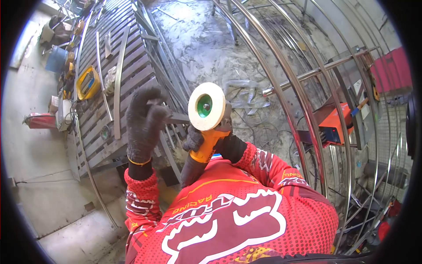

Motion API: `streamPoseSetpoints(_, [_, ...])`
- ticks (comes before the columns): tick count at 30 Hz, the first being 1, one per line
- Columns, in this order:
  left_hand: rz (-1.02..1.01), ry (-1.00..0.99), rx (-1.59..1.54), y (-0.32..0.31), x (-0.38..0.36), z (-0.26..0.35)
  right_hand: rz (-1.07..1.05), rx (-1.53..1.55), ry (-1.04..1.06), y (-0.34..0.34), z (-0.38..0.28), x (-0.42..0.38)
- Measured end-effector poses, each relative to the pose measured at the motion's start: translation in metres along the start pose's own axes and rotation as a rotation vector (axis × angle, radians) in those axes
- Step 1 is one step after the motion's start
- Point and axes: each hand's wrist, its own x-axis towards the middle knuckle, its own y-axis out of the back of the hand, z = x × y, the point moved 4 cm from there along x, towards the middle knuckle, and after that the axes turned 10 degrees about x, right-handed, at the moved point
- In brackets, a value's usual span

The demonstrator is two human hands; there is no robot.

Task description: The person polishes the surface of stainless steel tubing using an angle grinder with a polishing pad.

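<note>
An angle grinder [206, 147] with a yellow-orange body is held upright in front of my chest. A round cream-white disc [212, 90] with a green centre is fitted on its head and faces me. My right hand [225, 137], in a dark glove, is wrapped around the grinder just below the disc, partly hidden behind the tool. To the left of the disc, my left hand [145, 119] is raised in a dark grey glove. Its fingers bend loosely, with a gap between them and the thumb, and I see nothing in it.
A slatted metal table [132, 66] stands to the left, bearing metal strips and a yellow tray [89, 83]. Curved shiny metal tubes [281, 66] rise on the right, with an orange machine [336, 123] behind them. Clear plastic sheeting [247, 93] lies on the stained floor.
</note>
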Motion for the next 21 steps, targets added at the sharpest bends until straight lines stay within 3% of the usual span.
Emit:
streamPoseSetpoints(2, [0.048,0.277,-0.07,0.011,-0.003,-0.038,0.047,0.042,0.018,0.0,-0.001,-0.002])
streamPoseSetpoints(3, [0.091,0.383,-0.172,0.006,-0.007,-0.069,-0.033,0.058,0.015,0.014,-0.002,-0.002])
streamPoseSetpoints(4, [0.074,0.328,0.026,-0.001,-0.015,-0.103,-0.043,0.06,0.02,0.023,-0.004,-0.003])
streamPoseSetpoints(5, [-0.083,0.346,0.045,-0.012,-0.024,-0.124,-0.008,0.071,0.009,0.033,-0.006,-0.004])
streamPoseSetpoints(6, [0.016,0.814,-0.253,-0.026,-0.048,-0.131,0.023,0.082,0.0,0.042,-0.008,-0.005])
streamPoseSetpoints(7, [-0.072,0.824,-0.342,-0.038,-0.068,-0.135,0.052,0.095,-0.002,0.05,-0.01,-0.005])
streamPoseSetpoints(8, [-0.106,0.795,-0.429,-0.04,-0.084,-0.164,0.081,0.112,0.0,0.058,-0.009,-0.007])
streamPoseSetpoints(10, [-0.097,0.625,-0.239,-0.031,-0.083,-0.161,0.135,0.161,0.01,0.076,0.002,-0.011])
streamPoseSetpoints(11, [-0.043,0.454,-0.082,-0.02,-0.067,-0.132,0.18,0.176,-0.007,0.081,0.004,-0.017])
streamPoseSetpoints(14, [0.137,0.301,-0.198,-0.011,-0.035,-0.05,0.335,0.203,-0.074,0.091,0.005,-0.032])
streamPoseSetpoints(15, [0.127,0.138,-0.128,-0.008,-0.026,-0.03,0.345,0.084,-0.047,-0.001,0.008,-0.005])
streamPoseSetpoints(16, [0.115,-0.026,-0.056,-0.006,-0.019,-0.01,0.348,0.079,-0.046,-0.005,0.007,-0.003])
streamPoseSetpoints(20, [0.148,-0.089,0.026,-0.022,-0.011,0.037,0.258,0.18,-0.015,-0.01,0.003,0.002])
streamPoseSetpoints(21, [0.123,-0.126,0.048,-0.025,-0.009,0.041,0.138,0.137,-0.042,-0.015,0.002,0.006])
